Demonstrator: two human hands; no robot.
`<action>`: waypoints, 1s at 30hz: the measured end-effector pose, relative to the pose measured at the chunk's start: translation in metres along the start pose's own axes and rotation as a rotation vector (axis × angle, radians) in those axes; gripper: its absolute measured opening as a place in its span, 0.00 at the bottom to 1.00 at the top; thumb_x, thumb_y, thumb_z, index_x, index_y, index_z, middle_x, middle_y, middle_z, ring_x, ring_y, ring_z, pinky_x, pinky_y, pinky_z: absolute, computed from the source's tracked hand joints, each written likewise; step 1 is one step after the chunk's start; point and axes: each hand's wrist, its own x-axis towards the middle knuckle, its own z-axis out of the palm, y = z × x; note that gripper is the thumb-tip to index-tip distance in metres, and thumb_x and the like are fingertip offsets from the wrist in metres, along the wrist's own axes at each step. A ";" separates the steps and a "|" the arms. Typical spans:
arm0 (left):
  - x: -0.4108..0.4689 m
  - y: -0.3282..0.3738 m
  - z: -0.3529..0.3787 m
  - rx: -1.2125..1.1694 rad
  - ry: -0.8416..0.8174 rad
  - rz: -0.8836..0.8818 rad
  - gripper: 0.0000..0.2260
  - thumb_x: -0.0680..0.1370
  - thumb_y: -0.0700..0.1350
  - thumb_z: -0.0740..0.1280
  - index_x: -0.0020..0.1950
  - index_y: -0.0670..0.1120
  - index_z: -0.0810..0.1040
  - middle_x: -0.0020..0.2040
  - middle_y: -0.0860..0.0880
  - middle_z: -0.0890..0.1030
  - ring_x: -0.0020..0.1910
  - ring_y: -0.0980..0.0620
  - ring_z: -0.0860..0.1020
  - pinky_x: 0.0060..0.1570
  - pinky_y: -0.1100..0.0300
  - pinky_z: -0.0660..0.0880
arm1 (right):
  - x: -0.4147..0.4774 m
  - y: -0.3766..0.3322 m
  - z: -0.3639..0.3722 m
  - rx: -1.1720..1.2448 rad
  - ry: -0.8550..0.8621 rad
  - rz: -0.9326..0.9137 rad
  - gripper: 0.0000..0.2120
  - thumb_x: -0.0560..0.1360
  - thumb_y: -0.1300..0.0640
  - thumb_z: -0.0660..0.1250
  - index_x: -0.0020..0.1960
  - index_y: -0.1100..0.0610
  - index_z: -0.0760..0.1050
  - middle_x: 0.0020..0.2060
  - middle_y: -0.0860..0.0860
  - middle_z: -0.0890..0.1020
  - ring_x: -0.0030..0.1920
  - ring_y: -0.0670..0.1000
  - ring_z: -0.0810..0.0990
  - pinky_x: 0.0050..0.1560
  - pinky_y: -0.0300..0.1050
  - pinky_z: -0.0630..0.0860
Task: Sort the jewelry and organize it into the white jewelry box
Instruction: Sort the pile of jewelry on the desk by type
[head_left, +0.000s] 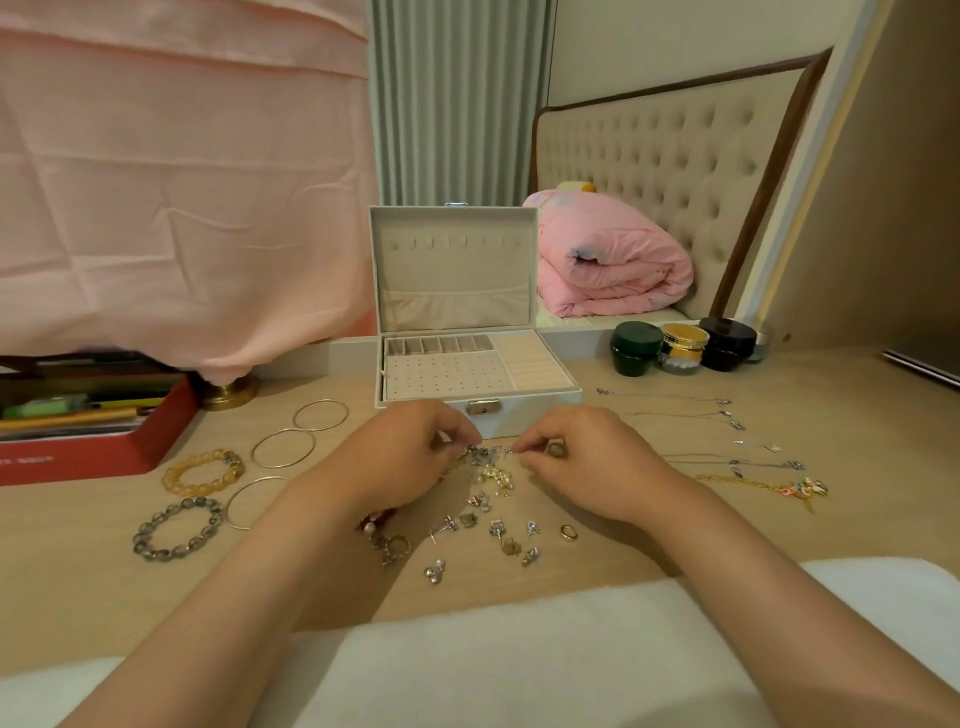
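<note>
Pinching a tangled clump of earrings (485, 458) with left hand (410, 457) and right hand (576, 462), both curled onto it, probably teasing pairs apart. Parked just in front of the open white jewelry box (540, 410) on the worktop (675, 530), for short drops.

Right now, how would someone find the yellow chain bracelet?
Start at the open white jewelry box straight ahead, then look left toward the red box. There, beside thin metal bangles, lies the yellow chain bracelet. Only it has chunky amber links; the grey bracelet below has smoky ones.
</note>
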 end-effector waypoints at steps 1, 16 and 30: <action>-0.001 -0.002 0.003 0.018 -0.025 0.008 0.08 0.80 0.47 0.68 0.55 0.58 0.83 0.53 0.61 0.80 0.52 0.59 0.78 0.55 0.61 0.75 | 0.000 -0.006 0.004 0.001 -0.030 -0.018 0.09 0.76 0.45 0.71 0.54 0.43 0.84 0.49 0.39 0.81 0.51 0.42 0.79 0.55 0.46 0.77; -0.010 -0.008 0.008 -0.039 -0.157 0.065 0.10 0.74 0.49 0.75 0.54 0.60 0.84 0.48 0.60 0.79 0.49 0.60 0.78 0.54 0.58 0.77 | -0.005 0.003 0.006 0.343 -0.179 0.074 0.07 0.74 0.57 0.77 0.49 0.46 0.85 0.40 0.45 0.86 0.39 0.39 0.83 0.43 0.34 0.77; -0.011 -0.011 -0.002 -0.067 -0.199 -0.013 0.12 0.75 0.42 0.73 0.41 0.60 0.83 0.43 0.59 0.85 0.44 0.62 0.81 0.49 0.66 0.78 | -0.001 0.002 0.015 0.130 -0.144 0.074 0.08 0.75 0.52 0.75 0.53 0.44 0.84 0.45 0.41 0.83 0.47 0.38 0.81 0.53 0.36 0.77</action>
